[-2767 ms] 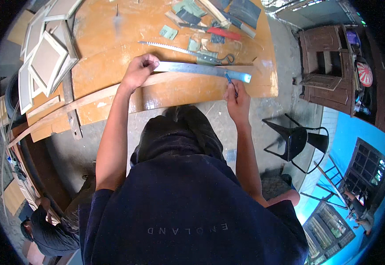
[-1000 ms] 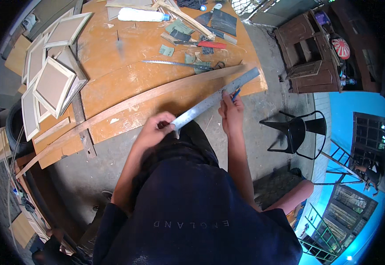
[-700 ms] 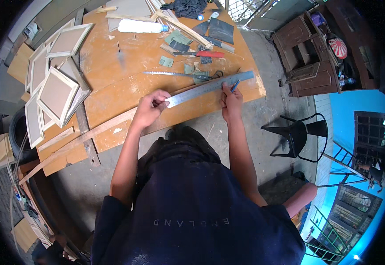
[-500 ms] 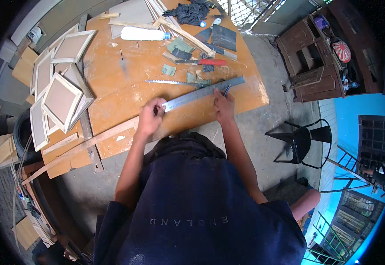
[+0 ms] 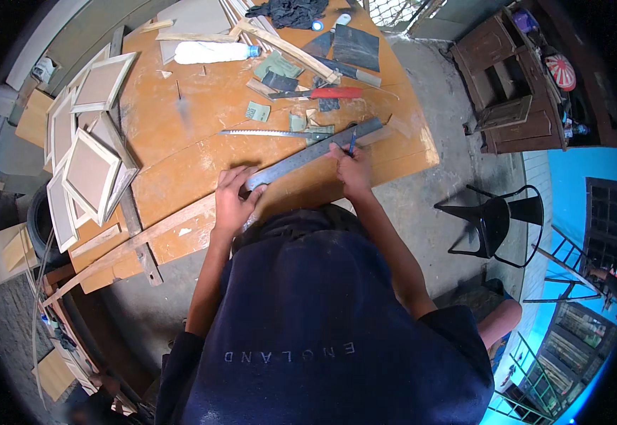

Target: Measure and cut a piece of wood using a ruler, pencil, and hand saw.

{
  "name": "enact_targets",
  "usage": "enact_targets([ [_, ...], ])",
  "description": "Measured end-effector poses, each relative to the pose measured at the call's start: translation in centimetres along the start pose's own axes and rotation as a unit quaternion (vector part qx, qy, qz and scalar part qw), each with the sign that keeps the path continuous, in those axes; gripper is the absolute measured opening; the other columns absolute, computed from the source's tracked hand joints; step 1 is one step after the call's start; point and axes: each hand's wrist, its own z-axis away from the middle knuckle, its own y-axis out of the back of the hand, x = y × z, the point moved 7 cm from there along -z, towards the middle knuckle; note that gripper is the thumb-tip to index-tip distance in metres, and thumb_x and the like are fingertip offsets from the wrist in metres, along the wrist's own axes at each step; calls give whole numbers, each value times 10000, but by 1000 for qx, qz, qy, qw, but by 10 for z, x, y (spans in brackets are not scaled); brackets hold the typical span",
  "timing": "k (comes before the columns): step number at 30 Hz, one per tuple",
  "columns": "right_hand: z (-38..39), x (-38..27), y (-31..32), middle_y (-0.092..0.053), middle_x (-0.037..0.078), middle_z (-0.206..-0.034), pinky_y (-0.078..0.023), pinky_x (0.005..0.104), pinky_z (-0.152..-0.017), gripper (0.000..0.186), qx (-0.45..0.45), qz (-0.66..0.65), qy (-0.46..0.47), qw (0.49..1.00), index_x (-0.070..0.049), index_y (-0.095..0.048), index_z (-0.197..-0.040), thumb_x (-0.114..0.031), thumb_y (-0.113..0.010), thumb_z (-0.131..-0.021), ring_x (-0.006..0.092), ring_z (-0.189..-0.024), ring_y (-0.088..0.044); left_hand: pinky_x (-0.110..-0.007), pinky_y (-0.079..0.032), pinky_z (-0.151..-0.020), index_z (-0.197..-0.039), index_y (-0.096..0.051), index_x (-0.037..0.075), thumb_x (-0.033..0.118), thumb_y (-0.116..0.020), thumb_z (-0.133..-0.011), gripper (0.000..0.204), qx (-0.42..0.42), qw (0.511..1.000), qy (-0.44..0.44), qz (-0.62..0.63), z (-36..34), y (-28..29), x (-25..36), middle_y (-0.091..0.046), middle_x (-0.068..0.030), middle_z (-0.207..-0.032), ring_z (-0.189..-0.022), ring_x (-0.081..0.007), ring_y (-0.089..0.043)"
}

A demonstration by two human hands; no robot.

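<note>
A steel ruler [image 5: 308, 157] lies slantwise near the table's front edge, along a thin wooden strip [image 5: 174, 222]. At the ruler's left end, my left hand [image 5: 233, 202] holds it between the thumb and the fingers. My right hand [image 5: 353, 173] is closed around a dark blue pencil [image 5: 352, 142], its fingers by the ruler's right part. Just beyond the ruler, a saw blade [image 5: 266, 133] with teeth lies flat. Farther back are a red-handled saw [image 5: 335, 93] and several green sandpaper scraps [image 5: 257, 111].
Small wooden frames [image 5: 90, 177] are piled on the table's left side. A white bottle [image 5: 213, 52], wooden sticks [image 5: 290, 49] and a black cloth [image 5: 290, 12] lie at the back. To the right stand a black metal chair [image 5: 492, 223] and a brown cabinet [image 5: 496, 85].
My left fingers have spread out more at the ruler's end. The pencil in my right hand now stands more upright. The whole view has shifted slightly.
</note>
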Motion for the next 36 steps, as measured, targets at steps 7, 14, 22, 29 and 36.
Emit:
enact_targets([
  [7,-1,-7,5,-664,18,-675,-447,315,-577,259,11,66,45,997,-43,-711,-774,-266,-744,-903,127,-598,-580,-397,-494,-900,-1100,-736,53,136,-794,-788,328,-4,1000,10,4,3,-8,-3,-701,-143,-1076,-997,-335,-607],
  [14,-6,-22,17,-634,109,-617,-467,357,-578,427,26,338,142,930,-30,-672,-720,-424,-745,-868,187,-573,-596,-398,-484,-908,-1098,-740,79,206,-778,-825,304,-13,999,-3,-36,7,-13,-19,-706,-117,-1072,-992,-319,-613],
  [22,-16,-69,107,-681,126,-701,-520,382,-648,204,258,266,204,906,-34,-719,-867,-239,-715,-873,214,-638,-664,-381,-481,-921,-1128,-740,93,173,-782,-840,302,-27,998,-25,-43,2,-16,-16,-703,-101,-1107,-1016,-296,-593],
  [29,-40,-53,125,-720,115,-773,-541,340,-705,193,263,270,205,903,-58,-758,-994,-208,-707,-883,192,-706,-689,-358,-458,-918,-1143,-743,109,189,-781,-841,315,-53,998,-1,-45,-2,-18,-9,-706,-88,-1106,-978,-281,-580],
  [36,-35,-54,122,-735,118,-790,-541,340,-706,190,248,250,229,907,-80,-770,-1006,-213,-719,-881,185,-732,-704,-340,-448,-884,-1137,-752,119,197,-801,-818,332,-27,998,-28,-42,-2,-22,-11,-717,-73,-1079,-931,-259,-579],
])
